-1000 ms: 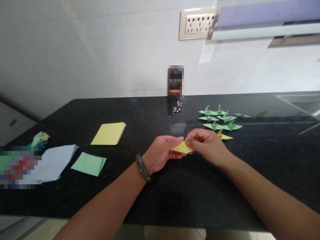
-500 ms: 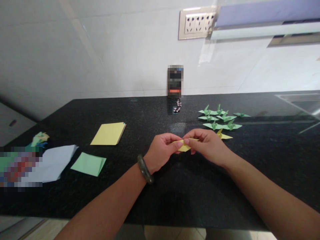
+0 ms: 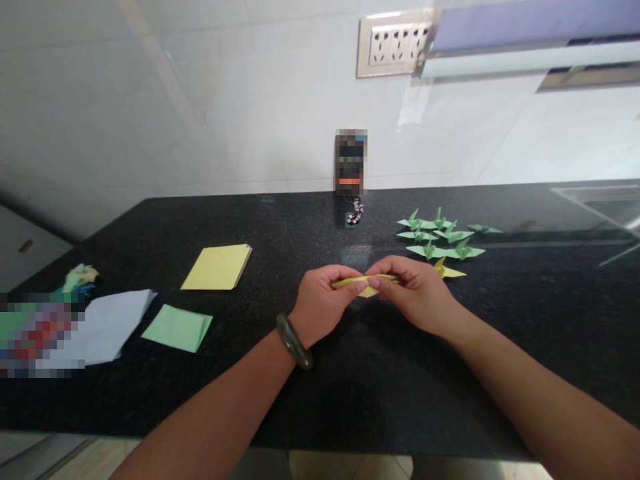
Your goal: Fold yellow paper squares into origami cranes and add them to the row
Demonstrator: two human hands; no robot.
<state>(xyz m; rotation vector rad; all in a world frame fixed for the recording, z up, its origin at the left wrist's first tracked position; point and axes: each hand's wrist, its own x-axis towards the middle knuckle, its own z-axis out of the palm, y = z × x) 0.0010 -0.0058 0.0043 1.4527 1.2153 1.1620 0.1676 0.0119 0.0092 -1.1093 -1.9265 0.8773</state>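
Note:
Between my two hands is a small folded piece of yellow origami paper [image 3: 369, 291], held just above the dark counter. My left hand [image 3: 327, 297], with a dark bangle [image 3: 294, 341] on its wrist, pinches the left part between thumb and fingers. My right hand [image 3: 415, 290] pinches the right part the same way, the two thumb tips close together at the middle. Fingers cover much of the paper, so its full shape is hidden. Just beyond my right hand lies a yellow paper crane [image 3: 450, 271], partly covered by that hand.
Several green paper cranes [image 3: 440, 240] sit at the back right of the counter [image 3: 280, 227]. To the left lie a yellow paper stack [image 3: 217, 268], a folded green sheet [image 3: 179, 328], white sheets [image 3: 113, 327] and crumpled paper [image 3: 81, 277]. A phone-like object [image 3: 351, 163] leans against the wall.
The yellow paper has tilted in my fingers, and a long narrow edge now shows across both hands. My hands have shifted only slightly. Things on the counter stay put.

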